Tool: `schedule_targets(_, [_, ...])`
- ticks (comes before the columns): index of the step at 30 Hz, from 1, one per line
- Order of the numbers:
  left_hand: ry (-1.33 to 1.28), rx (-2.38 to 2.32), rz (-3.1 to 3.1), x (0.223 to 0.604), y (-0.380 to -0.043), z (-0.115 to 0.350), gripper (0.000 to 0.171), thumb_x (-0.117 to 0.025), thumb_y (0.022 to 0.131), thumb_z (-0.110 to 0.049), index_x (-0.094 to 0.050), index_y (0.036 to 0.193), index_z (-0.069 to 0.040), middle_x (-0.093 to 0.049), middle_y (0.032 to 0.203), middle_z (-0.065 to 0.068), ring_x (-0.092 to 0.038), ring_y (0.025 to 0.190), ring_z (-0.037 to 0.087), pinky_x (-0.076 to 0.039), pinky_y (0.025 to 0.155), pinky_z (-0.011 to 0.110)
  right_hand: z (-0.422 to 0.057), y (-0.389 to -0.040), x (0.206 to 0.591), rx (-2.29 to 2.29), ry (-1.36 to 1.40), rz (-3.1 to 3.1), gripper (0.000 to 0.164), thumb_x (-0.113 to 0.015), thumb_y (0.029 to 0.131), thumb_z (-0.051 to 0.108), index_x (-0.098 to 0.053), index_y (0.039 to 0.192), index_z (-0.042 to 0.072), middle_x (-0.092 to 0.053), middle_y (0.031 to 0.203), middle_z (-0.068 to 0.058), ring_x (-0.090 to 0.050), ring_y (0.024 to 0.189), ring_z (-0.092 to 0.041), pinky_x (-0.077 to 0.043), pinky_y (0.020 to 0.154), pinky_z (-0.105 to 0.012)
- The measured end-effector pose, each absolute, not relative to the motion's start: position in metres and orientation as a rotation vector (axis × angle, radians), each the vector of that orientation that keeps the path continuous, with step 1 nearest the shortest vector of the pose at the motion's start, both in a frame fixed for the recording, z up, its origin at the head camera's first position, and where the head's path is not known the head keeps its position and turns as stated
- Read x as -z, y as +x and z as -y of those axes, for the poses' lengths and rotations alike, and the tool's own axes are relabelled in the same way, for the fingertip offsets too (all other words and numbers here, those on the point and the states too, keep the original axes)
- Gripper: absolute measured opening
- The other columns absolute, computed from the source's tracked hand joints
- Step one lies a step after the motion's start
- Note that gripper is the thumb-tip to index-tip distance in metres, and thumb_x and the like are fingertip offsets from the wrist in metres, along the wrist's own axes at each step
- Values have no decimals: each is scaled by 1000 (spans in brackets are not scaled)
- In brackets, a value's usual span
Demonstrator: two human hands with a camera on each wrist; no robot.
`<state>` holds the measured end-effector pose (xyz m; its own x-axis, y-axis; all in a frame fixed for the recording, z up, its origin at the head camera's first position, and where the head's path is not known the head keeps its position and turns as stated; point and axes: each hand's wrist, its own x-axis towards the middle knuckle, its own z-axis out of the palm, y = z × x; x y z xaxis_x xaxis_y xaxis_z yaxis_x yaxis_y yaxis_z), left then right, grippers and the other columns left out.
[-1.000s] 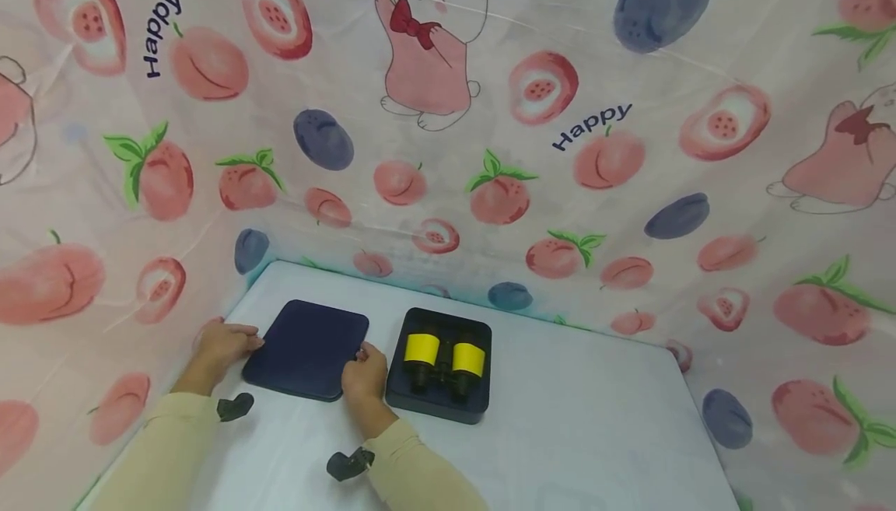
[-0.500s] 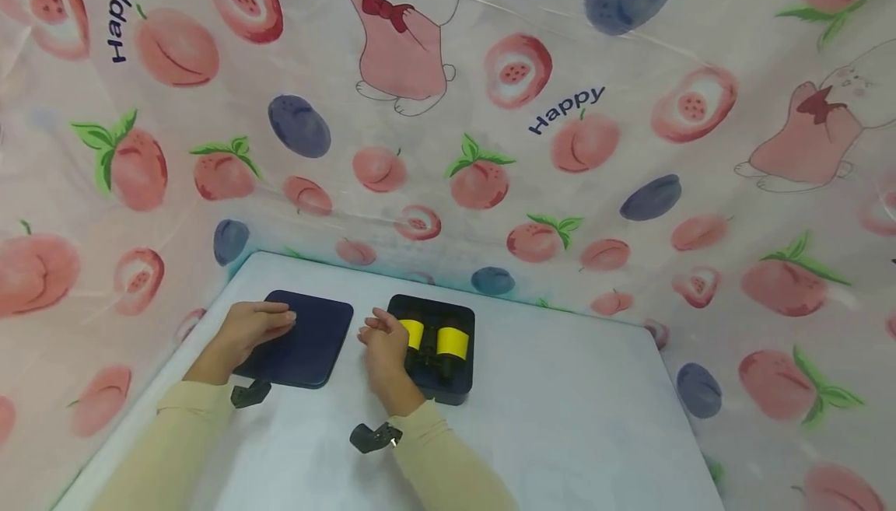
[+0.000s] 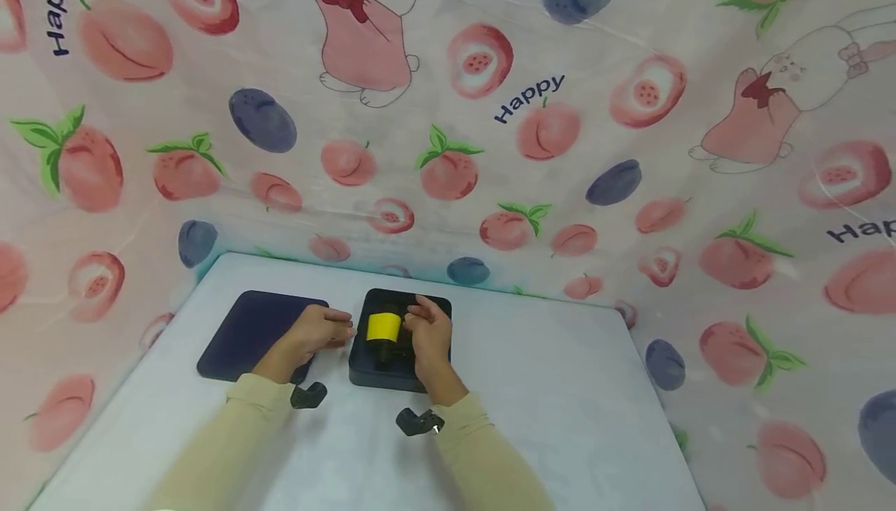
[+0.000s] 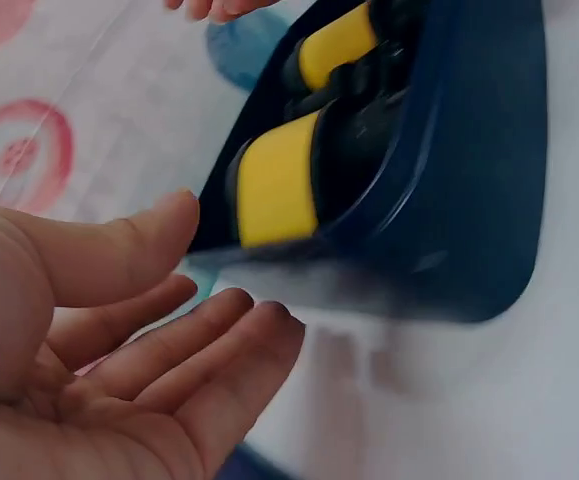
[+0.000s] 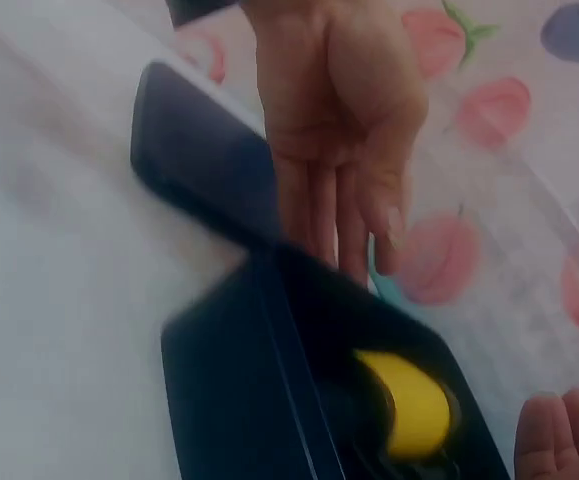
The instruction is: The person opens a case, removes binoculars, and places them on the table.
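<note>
Black binoculars with yellow bands (image 3: 383,327) lie inside a dark blue open box (image 3: 381,379) in the head view. My left hand (image 3: 311,336) hovers at the box's left side, over the right edge of a flat dark blue lid (image 3: 245,332). In the left wrist view its fingers (image 4: 219,370) are spread and loosely bent beside the box wall, holding nothing. My right hand (image 3: 430,336) is over the box's right side and hides the right barrel of the binoculars. Only its fingers (image 5: 559,435) show at the edge of the right wrist view, relaxed.
The box and lid lie side by side on a white table (image 3: 560,410). Printed fabric (image 3: 434,106) with peaches and rabbits rises behind the table and at both sides. Small black devices (image 3: 420,421) are worn at both wrists.
Both hands have let go of the lid, which now lies on the table. They have moved right to either side of the box. The head view has turned rightward.
</note>
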<state>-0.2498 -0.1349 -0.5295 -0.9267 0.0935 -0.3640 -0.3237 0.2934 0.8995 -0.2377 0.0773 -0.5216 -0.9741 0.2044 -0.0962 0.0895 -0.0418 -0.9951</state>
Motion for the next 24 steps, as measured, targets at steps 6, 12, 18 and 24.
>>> schedule_targets(6, [-249, -1574, -2256, 537, -248, 116, 58, -72, 95, -1, -51, 148, 8, -55, 149, 31, -67, 123, 37, -59, 101, 47, -104, -241, 520, -1832, -129, 2440, 51, -72, 94, 3, -60, 144, 2, -67, 125, -21, -66, 116, -32, -58, 104, -47])
schedule_targets(12, [-300, -1567, -2246, 541, -243, 110, 56, -66, 97, 3, -50, 150, 6, -54, 150, 30, -64, 126, 38, -54, 108, 53, -118, -248, 524, -1161, 171, 2855, 64, -77, 95, 24, -53, 152, 8, -61, 141, -20, -59, 129, -37, -51, 112, -52])
schedule_targets(18, [-297, -1564, -2247, 543, -242, 107, 55, -66, 98, 1, -50, 151, 5, -54, 151, 29, -64, 127, 38, -54, 108, 52, -119, -252, 531, -574, 448, 3100, 87, -82, 89, 47, -44, 159, 15, -51, 155, -15, -48, 143, -34, -44, 121, -49])
schedule_targets(24, [-331, -1601, -2237, 542, -243, 111, 55, -67, 98, -1, -51, 150, 4, -55, 151, 29, -64, 126, 37, -53, 110, 52, -112, -260, 532, -10, 711, 3141, 102, -82, 81, 62, -37, 162, 18, -45, 162, -10, -39, 153, -32, -31, 129, -51])
